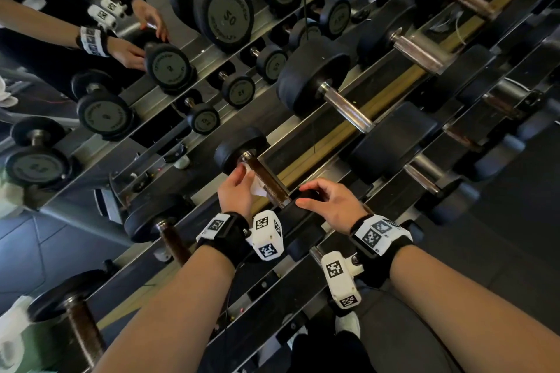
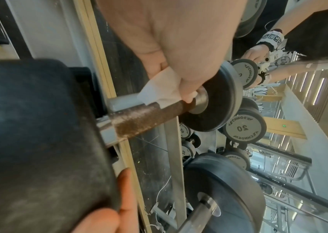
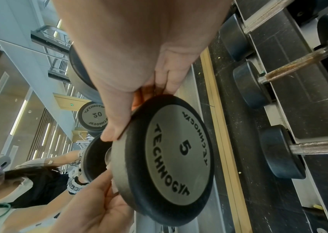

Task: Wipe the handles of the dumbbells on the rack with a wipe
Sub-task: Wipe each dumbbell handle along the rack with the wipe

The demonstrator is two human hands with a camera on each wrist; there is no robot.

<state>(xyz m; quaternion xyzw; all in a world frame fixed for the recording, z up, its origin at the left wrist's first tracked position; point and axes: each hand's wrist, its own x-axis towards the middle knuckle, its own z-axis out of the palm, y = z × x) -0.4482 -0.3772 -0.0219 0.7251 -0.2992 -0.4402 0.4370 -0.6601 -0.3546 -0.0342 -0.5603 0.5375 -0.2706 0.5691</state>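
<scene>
Steel rack (image 1: 306,174) before a mirror (image 1: 91,118) (11 o'clock); left hand (image 1: 235,191) pinches wipe (image 1: 256,186) on rusty handle (image 1: 268,183), right hand (image 1: 331,206) grips the near head (image 3: 169,157)

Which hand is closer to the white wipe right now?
Left. The left hand holds the wipe against the handle; the right hand grips the dumbbell's near end weight.

A gym's weight area: numbered dumbbells (image 1: 318,82) fill a tiered steel rack (image 1: 333,127), doubled by a wall mirror (image 1: 145,100) at upper left.
</scene>
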